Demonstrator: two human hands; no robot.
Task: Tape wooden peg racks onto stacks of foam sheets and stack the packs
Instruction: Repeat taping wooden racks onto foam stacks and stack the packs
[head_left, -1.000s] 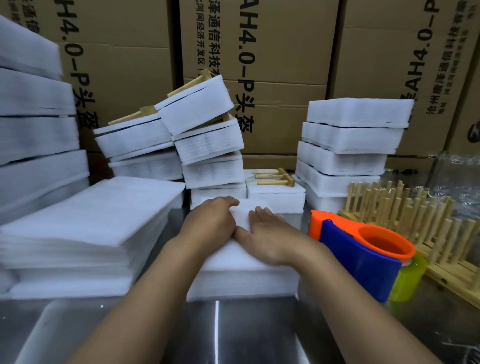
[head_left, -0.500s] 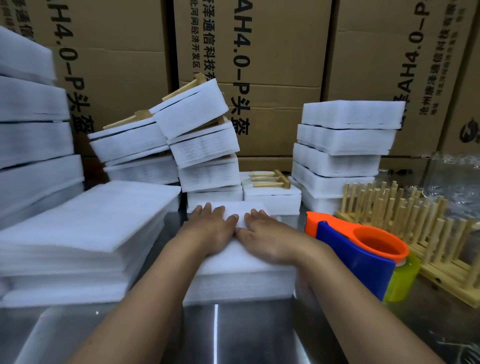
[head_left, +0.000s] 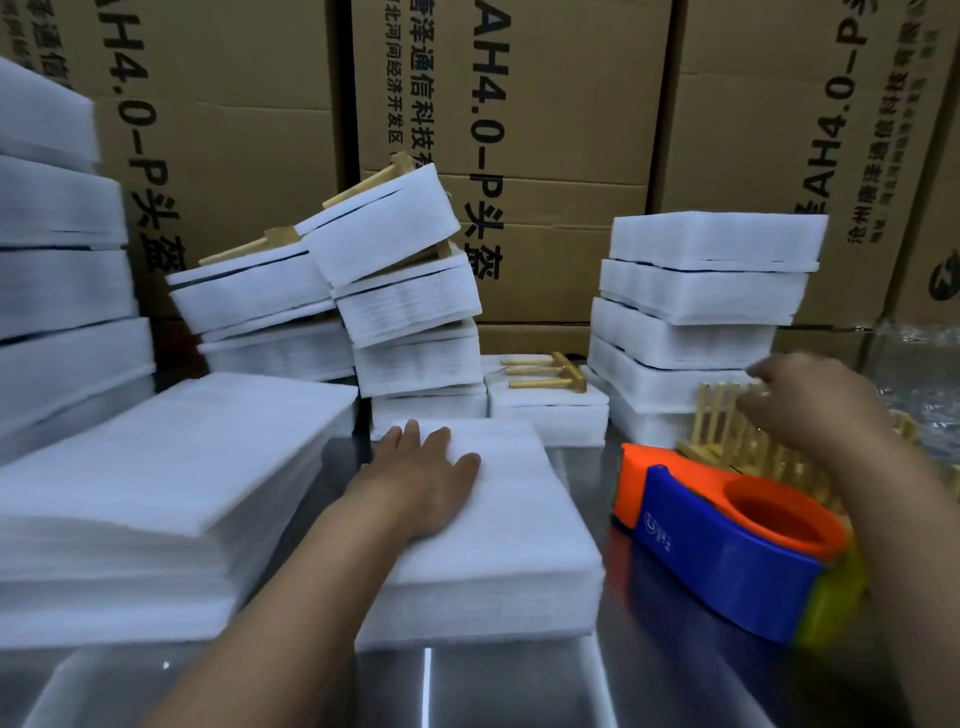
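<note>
Left hand (head_left: 421, 478) lies flat, palm down, fingers straight and spread, on top of a foam sheet stack (head_left: 498, 561) at the middle of the steel table (head_left: 467, 691). It presses and grips nothing. Right hand (head_left: 810, 410) is out over the loose wooden peg racks (head_left: 727, 431) at the right and is blurred. Its fingers look bent down toward the pegs, but I cannot tell whether they hold a rack.

Tape dispenser (head_left: 727, 566), blue body with orange hub, lies on the table between the foam stack and the racks, just beside both.

Wider pile of loose foam sheets (head_left: 156, 493) sits at left, near the pressed stack. Behind are finished packs: a leaning pile (head_left: 400, 296) centre-left with rack ends poking out near its top, and a squarer pile (head_left: 701, 306) at right. Between them is one low pack (head_left: 550, 415) with a peg rack (head_left: 540, 370) lying on top, pegs pointing left. More foam blocks (head_left: 52, 291) are stacked at the far left edge.

Containers: cardboard cartons (head_left: 545, 130) wall the back, printed "AH4.0-P", all shut, so their contents are not visible. Clear plastic bag (head_left: 924, 364) at far right is too blurred to tell what is inside.
</note>
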